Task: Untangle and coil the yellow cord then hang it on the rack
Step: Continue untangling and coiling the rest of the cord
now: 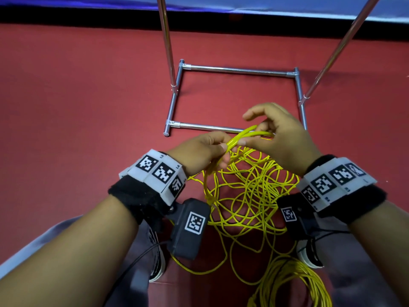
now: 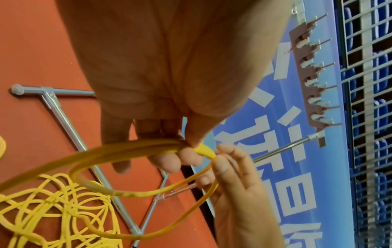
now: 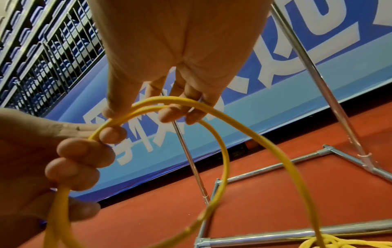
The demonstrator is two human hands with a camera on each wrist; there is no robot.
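Observation:
The yellow cord (image 1: pixel 247 191) lies as a loose tangle on the red floor below my hands, with a neater bundle (image 1: pixel 294 284) at the lower right. My left hand (image 1: pixel 223 151) grips a few gathered loops; in the left wrist view the left hand (image 2: pixel 188 147) pinches them between thumb and fingers. My right hand (image 1: pixel 254 134) pinches the same loops just beside it, its index finger lifted; the right wrist view shows two strands (image 3: pixel 224 151) arching under the right hand (image 3: pixel 135 114). The metal rack (image 1: pixel 239 70) stands just beyond the hands, and its hook bar (image 2: pixel 314 83) is high up.
The rack's two uprights (image 1: pixel 164 41) rise out of the top of the head view. A blue banner wall (image 3: pixel 275 104) and a metal fence (image 2: pixel 371 100) stand behind it. My shoes (image 1: pixel 157 258) flank the tangle, and a black cable (image 1: pixel 132 262) hangs from the left wrist camera.

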